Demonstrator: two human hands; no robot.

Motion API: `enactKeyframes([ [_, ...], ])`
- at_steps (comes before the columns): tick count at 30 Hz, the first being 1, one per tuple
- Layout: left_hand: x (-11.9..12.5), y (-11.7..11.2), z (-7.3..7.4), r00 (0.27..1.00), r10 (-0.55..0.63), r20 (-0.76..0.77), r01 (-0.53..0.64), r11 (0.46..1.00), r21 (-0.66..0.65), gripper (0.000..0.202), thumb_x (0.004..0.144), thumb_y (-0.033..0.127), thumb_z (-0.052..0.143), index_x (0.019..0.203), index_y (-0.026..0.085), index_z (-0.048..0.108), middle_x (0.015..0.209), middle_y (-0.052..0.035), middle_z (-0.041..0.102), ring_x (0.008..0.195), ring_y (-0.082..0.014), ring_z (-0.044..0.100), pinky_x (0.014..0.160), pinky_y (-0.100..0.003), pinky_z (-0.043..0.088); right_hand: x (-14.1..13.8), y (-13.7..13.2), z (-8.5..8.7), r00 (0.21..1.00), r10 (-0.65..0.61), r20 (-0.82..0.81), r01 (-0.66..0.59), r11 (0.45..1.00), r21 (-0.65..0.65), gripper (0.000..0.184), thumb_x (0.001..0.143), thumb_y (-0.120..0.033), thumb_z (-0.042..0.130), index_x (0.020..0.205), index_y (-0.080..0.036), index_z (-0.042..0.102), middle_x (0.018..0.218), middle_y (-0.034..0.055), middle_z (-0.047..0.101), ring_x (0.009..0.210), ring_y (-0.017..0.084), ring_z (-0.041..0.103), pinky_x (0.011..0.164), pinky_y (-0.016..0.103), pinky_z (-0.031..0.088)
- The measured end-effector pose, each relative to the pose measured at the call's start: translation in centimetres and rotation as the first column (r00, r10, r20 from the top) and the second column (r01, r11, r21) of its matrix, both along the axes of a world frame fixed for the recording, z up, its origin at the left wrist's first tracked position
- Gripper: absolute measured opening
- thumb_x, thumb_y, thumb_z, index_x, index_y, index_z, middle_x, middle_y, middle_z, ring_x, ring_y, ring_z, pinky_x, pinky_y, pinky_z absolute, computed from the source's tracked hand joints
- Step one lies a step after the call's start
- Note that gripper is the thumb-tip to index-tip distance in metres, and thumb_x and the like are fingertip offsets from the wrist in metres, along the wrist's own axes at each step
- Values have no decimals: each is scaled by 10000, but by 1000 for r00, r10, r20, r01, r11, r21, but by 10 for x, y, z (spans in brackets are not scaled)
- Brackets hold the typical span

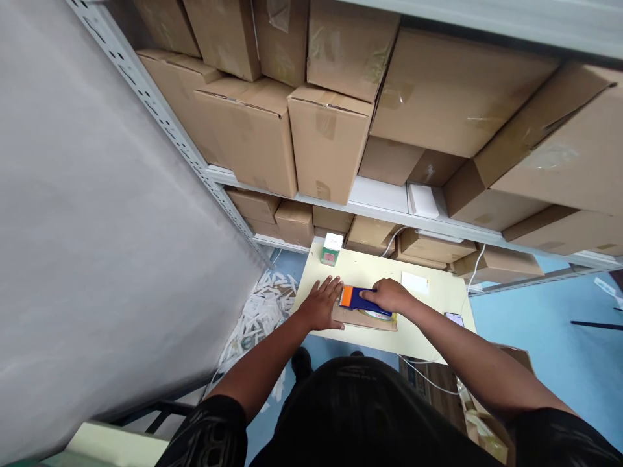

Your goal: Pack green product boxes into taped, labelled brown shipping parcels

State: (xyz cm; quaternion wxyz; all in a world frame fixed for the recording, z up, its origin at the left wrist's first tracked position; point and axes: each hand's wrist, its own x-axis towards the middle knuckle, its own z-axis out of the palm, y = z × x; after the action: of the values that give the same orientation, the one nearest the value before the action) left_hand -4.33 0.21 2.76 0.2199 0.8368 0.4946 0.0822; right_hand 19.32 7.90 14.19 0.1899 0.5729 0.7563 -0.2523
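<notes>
On the pale yellow table (438,285) lies a flat brown cardboard piece or box (363,319), close to the front edge. My left hand (320,305) rests on its left end, fingers spread and palm down. In my right hand (392,296) is a dark blue tape dispenser (355,299) with an orange front end. It lies over the cardboard, its orange end pointing left toward my left hand. Part of a tape roll (378,315) shows at its near side. My right fingers wrap round the dispenser's right part, hiding some of it.
A green-and-white small box (331,250) stands at the table's back left. Behind my right hand lies a white flat item (415,283); a phone (454,319) is at the right edge. Shelves hold several cardboard boxes (331,143). White paper strips (257,311) cover the floor at left.
</notes>
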Motion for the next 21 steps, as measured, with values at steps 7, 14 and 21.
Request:
enactKeyframes([
  [7,20,-7,-1,996,-3,-90,11,997,81,1226,742,747,655,1638,79,149,1705,-245,117,1582,-390,128,1250,-547,117,8,0,-3,1000,-14,-21,14,1000,-12,786,868,-854,384,864,-190,804,870,138,771,782,244,687,579,297,356],
  [14,19,-1,12,980,-58,-191,76,993,85,1137,797,725,628,1615,48,220,1651,-287,269,1461,-427,362,1179,-528,241,10,2,5,998,-8,-57,6,999,-35,753,870,-835,420,885,-187,803,880,134,769,764,235,682,585,291,374],
  [21,20,2,11,974,-64,-216,85,992,89,1123,813,709,624,1628,69,191,1647,-276,286,1438,-418,380,1177,-524,240,94,1,19,992,-75,-100,73,997,-21,721,893,-798,421,737,-178,754,741,110,730,703,221,642,598,300,355],
])
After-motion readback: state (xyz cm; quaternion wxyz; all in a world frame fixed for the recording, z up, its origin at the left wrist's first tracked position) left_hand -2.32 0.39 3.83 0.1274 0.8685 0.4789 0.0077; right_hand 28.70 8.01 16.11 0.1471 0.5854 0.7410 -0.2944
